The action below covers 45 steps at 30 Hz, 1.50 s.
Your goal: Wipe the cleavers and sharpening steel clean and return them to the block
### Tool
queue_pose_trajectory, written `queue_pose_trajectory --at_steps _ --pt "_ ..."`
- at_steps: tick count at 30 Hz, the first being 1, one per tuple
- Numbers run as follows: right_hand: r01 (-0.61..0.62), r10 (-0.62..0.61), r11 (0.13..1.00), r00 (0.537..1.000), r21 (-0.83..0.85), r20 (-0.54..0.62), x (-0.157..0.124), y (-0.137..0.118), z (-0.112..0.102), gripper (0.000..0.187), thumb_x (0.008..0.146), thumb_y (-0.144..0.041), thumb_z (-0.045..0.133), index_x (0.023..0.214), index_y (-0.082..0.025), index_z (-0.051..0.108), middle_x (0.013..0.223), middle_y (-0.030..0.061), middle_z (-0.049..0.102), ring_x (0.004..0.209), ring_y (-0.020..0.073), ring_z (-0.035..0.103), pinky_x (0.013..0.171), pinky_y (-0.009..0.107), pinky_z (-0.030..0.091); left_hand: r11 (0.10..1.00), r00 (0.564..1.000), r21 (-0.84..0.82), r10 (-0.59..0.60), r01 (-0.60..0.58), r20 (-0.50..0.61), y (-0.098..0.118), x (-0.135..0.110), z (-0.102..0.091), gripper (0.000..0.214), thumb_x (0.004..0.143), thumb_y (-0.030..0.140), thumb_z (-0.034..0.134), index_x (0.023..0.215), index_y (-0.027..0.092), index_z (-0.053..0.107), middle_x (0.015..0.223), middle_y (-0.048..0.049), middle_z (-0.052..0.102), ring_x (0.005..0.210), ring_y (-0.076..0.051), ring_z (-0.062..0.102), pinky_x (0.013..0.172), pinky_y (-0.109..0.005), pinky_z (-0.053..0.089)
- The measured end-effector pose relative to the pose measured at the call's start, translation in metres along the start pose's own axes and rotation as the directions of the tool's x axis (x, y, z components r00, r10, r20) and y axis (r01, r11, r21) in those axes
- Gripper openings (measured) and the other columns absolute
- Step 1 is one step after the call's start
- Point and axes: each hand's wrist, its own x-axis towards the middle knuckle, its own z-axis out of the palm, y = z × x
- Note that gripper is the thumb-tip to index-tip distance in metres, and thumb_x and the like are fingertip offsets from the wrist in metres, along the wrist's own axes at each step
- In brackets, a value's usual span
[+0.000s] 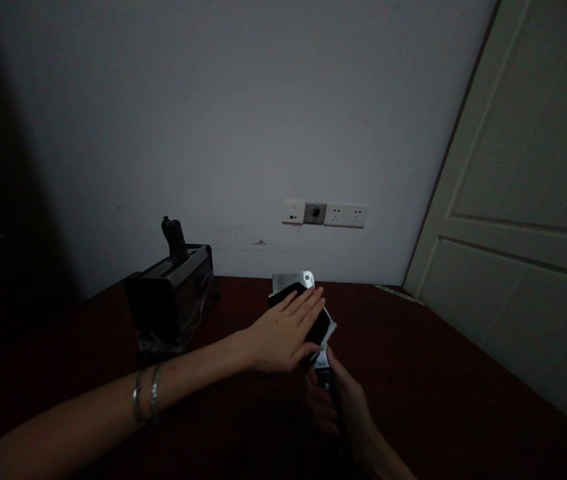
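Observation:
My right hand [343, 397] is wrapped round the black handle [327, 381] of a cleaver, its thumb up by the neck of the blade. The cleaver's wide silver blade [290, 281] points away from me and has a hole near its far right corner. Across the middle of the blade lies a black cloth [319, 328] with a whitish edge. My left hand [286, 330] rests flat on this cloth, fingers stretched out toward the upper right. Cloth and hand hide much of the blade. Whether the blade touches the table, I cannot tell.
At left on the dark red table [243, 400] stands a black box-shaped holder [176, 300] with a black handle [174, 239] sticking up. Wall sockets [336, 214] sit behind the table. A pale panelled door [523, 267] borders the right side. The light is dim.

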Motion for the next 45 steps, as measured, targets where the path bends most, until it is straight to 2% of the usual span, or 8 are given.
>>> queue_pose_trajectory --at_steps 3,8,10,17,25,33,41,45 --pt "0.002 -0.002 1.0 1.0 0.006 -0.006 0.0 0.002 0.002 0.048 0.06 -0.061 0.064 0.056 -0.016 0.048 0.037 -0.0084 0.036 0.027 0.0016 0.02 0.025 0.015 0.015 1.0 1.0 -0.006 -0.012 0.012 -0.018 0.0 -0.005 0.001 0.071 0.089 0.05 0.026 0.141 0.007 0.003 0.148 -0.0141 -0.003 0.136 -0.022 -0.006 0.111 -0.038 0.008" --pt "-0.024 0.024 1.0 0.999 0.014 0.038 -0.003 0.003 0.005 0.045 0.064 -0.059 0.063 0.059 -0.016 0.048 0.039 -0.009 0.035 0.028 0.0016 0.019 0.026 0.015 0.015 0.98 0.979 0.01 -0.199 0.2 -0.046 -0.04 0.007 0.0 0.067 0.091 0.047 0.017 0.14 0.003 0.004 0.148 -0.0173 -0.002 0.136 -0.023 -0.006 0.11 -0.039 0.007" --pt "-0.023 0.022 1.0 0.998 0.012 0.054 -0.005 0.001 0.005 0.046 0.065 -0.059 0.062 0.06 -0.016 0.047 0.039 -0.0093 0.034 0.029 0.0014 0.019 0.026 0.015 0.015 0.971 0.969 0.02 -0.235 0.237 -0.078 -0.044 0.01 -0.001 0.067 0.091 0.047 0.017 0.14 0.002 0.005 0.148 -0.0175 -0.003 0.136 -0.023 -0.007 0.11 -0.038 0.008" --pt "0.041 -0.042 0.999 0.997 0.015 0.065 -0.006 -0.007 0.004 0.047 0.067 -0.06 0.059 0.059 -0.017 0.046 0.039 -0.0099 0.032 0.029 0.0015 0.017 0.026 0.015 0.014 0.98 0.976 0.025 -0.191 0.195 -0.106 0.0 -0.003 -0.002 0.067 0.09 0.045 0.026 0.141 0.006 0.005 0.148 -0.0149 -0.001 0.136 -0.023 -0.006 0.11 -0.038 0.011" --pt "-0.011 0.01 1.0 0.998 0.022 0.068 -0.002 0.001 0.003 0.046 0.064 -0.059 0.062 0.06 -0.016 0.049 0.039 -0.0086 0.036 0.028 0.0019 0.02 0.025 0.014 0.017 0.965 0.957 0.014 -0.258 0.262 -0.131 -0.033 0.004 0.002 0.066 0.091 0.045 0.022 0.14 0.003 0.007 0.148 -0.0173 0.002 0.136 -0.022 -0.003 0.11 -0.038 0.01" --pt "0.041 -0.042 0.999 0.999 0.029 0.026 -0.006 -0.007 0.003 0.047 0.064 -0.06 0.063 0.058 -0.015 0.049 0.038 -0.0089 0.035 0.028 0.0011 0.019 0.025 0.014 0.016 0.997 0.996 0.015 -0.069 0.07 -0.058 0.013 -0.011 0.0 0.07 0.089 0.044 0.032 0.141 0.006 0.005 0.148 -0.0139 0.0 0.136 -0.023 -0.006 0.111 -0.037 0.009" --pt "0.0 -0.001 1.0 0.997 0.023 0.072 -0.002 -0.001 0.002 0.045 0.066 -0.059 0.061 0.059 -0.017 0.046 0.039 -0.0096 0.034 0.028 0.0019 0.019 0.026 0.015 0.016 0.977 0.969 0.0 -0.212 0.214 -0.129 -0.025 -0.001 0.005 0.065 0.092 0.044 0.021 0.141 0.005 0.004 0.148 -0.0164 0.0 0.136 -0.023 -0.004 0.11 -0.04 0.011" --pt "0.019 -0.02 0.999 0.999 0.027 0.05 -0.004 -0.005 0.002 0.045 0.064 -0.058 0.063 0.058 -0.016 0.048 0.038 -0.009 0.035 0.028 0.0015 0.019 0.025 0.014 0.016 0.99 0.984 0.007 -0.139 0.141 -0.112 -0.002 -0.005 0.008 0.067 0.091 0.044 0.026 0.141 0.006 0.004 0.148 -0.0142 -0.001 0.136 -0.023 -0.006 0.11 -0.038 0.011"
